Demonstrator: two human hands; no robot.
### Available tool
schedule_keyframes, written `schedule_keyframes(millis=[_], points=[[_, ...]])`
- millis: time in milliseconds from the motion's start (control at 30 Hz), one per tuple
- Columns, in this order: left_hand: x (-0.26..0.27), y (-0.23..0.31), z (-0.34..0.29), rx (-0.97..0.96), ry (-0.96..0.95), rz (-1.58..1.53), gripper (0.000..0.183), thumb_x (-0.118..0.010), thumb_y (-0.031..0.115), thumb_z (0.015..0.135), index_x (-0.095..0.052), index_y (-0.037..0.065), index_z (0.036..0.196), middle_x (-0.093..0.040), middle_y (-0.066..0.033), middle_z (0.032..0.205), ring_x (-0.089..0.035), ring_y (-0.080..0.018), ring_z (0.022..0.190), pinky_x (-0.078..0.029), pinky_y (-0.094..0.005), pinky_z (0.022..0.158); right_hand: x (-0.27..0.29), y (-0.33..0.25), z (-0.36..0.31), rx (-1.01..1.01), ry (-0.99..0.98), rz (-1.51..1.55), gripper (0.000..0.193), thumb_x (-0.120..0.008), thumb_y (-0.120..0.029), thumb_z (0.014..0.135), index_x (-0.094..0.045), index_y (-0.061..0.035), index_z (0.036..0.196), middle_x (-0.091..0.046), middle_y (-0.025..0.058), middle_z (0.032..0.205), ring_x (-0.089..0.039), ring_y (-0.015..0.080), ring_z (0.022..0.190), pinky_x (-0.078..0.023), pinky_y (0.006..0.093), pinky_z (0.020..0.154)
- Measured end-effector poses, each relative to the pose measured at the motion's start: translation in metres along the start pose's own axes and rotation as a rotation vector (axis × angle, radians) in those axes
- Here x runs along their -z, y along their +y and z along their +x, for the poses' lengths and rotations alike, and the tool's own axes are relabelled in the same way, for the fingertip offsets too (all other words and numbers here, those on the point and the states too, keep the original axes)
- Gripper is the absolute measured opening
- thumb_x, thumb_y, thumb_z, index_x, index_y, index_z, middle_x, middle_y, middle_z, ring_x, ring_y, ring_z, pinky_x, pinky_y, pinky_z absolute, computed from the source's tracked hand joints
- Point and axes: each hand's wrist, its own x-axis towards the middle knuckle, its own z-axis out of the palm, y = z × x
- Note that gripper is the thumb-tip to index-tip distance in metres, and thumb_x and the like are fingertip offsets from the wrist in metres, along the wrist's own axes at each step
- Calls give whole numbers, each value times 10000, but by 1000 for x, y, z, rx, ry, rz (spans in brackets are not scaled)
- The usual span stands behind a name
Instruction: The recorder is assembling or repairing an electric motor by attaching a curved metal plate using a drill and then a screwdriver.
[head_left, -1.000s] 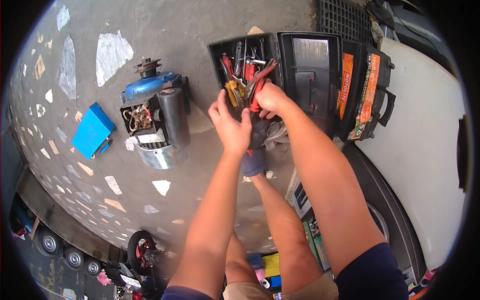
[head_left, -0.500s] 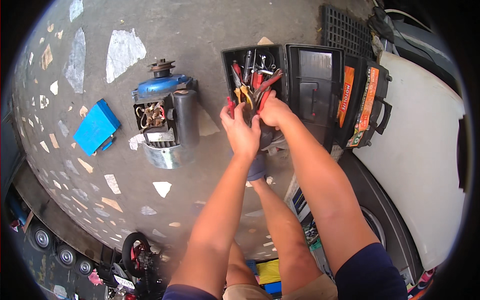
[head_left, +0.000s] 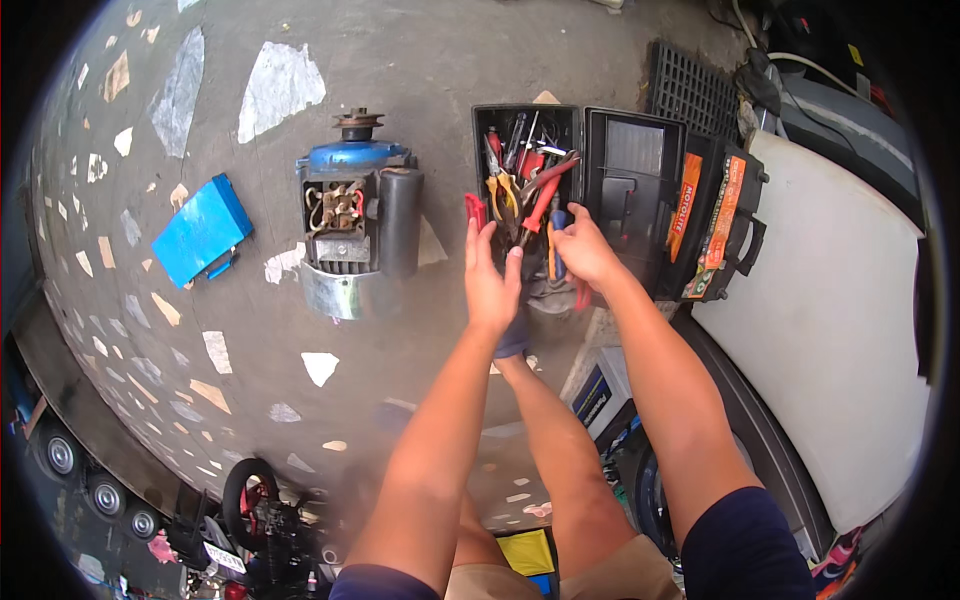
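Note:
A black toolbox [head_left: 526, 107] lies open in front of me, full of hand tools. Inside are pliers with yellow-and-black handles [head_left: 504, 190] and red-handled pliers [head_left: 538, 212] lying slantwise. My left hand [head_left: 492, 292] is at the box's near left corner, fingers stretched and thumb apart, fingertips beside a red piece [head_left: 476, 208]. At the near right side, my right hand [head_left: 590, 252] is closed around a tool with a blue-and-orange handle [head_left: 556, 246]; its working end is hidden. Something red and blurred shows below that hand.
An electric motor [head_left: 350, 215] with exposed wiring and a pulley stands left of the toolbox. Farther left lies a blue case [head_left: 203, 232]. The toolbox's lid [head_left: 632, 190] is folded out right, beside another black case [head_left: 722, 225]. A black grate [head_left: 695, 88] lies behind.
My right hand has moved right, away from the red-handled pliers, and now has the blue-and-orange-handled tool. The red-handled pliers rest in the box. My left hand has loosened. The view has shifted slightly.

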Motion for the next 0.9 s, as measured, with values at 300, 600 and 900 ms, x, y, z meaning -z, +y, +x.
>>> schedule_keyframes(millis=[300, 600, 900], points=[[83, 10, -112, -6, 10, -31, 496, -686, 232, 962, -549, -4, 1376, -522, -253, 1445, -559, -393, 1288, -460, -441, 1066, 101, 28, -71, 325, 287, 228, 412, -481, -238, 991, -604, -4, 1306, -673, 75, 931, -624, 179, 779, -516, 328, 709], [277, 54, -331, 480, -193, -344, 386, -758, 219, 941, -650, 26, 1257, -700, -123, 1167, -673, -190, 1057, -539, -361, 952, 87, 54, -250, 35, 38, -349, 440, -563, 1, 918, -630, 11, 1353, -657, 151, 1362, -540, 235, 1371, -318, 379, 1183], [558, 294, -546, -92, -782, -981, 428, -729, 342, 925, -701, -6, 1172, -723, -138, 1120, -699, -305, 1036, -543, -386, 939, 76, 184, -456, -358, -319, -275, 248, -607, -120, 998, -641, -52, 1234, -692, 140, 1152, -700, 298, 989, -597, 493, 798]])
